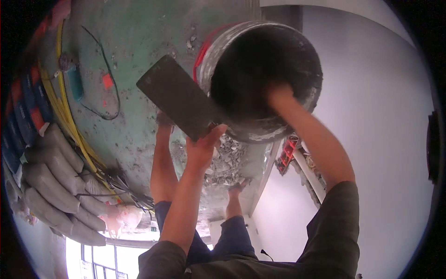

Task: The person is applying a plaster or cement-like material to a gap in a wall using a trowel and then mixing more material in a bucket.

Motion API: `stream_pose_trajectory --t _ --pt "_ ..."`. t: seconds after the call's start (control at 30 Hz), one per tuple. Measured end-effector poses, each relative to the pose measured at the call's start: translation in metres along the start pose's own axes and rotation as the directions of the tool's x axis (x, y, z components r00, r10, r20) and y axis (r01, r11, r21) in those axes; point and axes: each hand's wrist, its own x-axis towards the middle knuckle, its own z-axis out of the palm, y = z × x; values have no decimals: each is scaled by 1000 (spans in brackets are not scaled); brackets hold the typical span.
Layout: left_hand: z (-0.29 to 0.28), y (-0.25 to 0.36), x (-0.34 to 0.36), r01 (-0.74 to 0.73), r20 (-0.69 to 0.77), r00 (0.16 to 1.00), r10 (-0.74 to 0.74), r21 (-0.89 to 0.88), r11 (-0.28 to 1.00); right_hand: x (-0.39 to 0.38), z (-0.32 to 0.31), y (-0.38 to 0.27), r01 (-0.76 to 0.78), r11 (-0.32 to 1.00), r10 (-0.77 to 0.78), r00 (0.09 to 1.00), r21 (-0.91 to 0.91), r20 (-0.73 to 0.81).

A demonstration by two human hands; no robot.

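My left hand (204,142) grips a dark rectangular flat trowel (169,93) by its lower end, held just left of a large, scuffed grey bucket (209,56) with a red band on its side. My right hand (281,95) reaches down into the dark inside of the bucket. It is smeared by motion, and its fingers and anything in them cannot be made out.
Broken rubble (227,158) lies below the bucket on the green floor (116,42). At left are grey sacks (51,181), blue-and-orange packages (23,111), yellow cables (69,125) and a teal cylinder (75,83). A white wall (371,116) stands at right.
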Motion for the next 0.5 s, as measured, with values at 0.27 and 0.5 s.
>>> stream_pose_trajectory --t 0.27,0.5 --pt "14 3 -2 -59 33 998 59 14 998 60 97 11 -28 946 71 990 324 -124" --pt "1 -8 -4 -28 -10 1000 29 56 998 -13 -7 -36 -86 967 25 969 239 247"
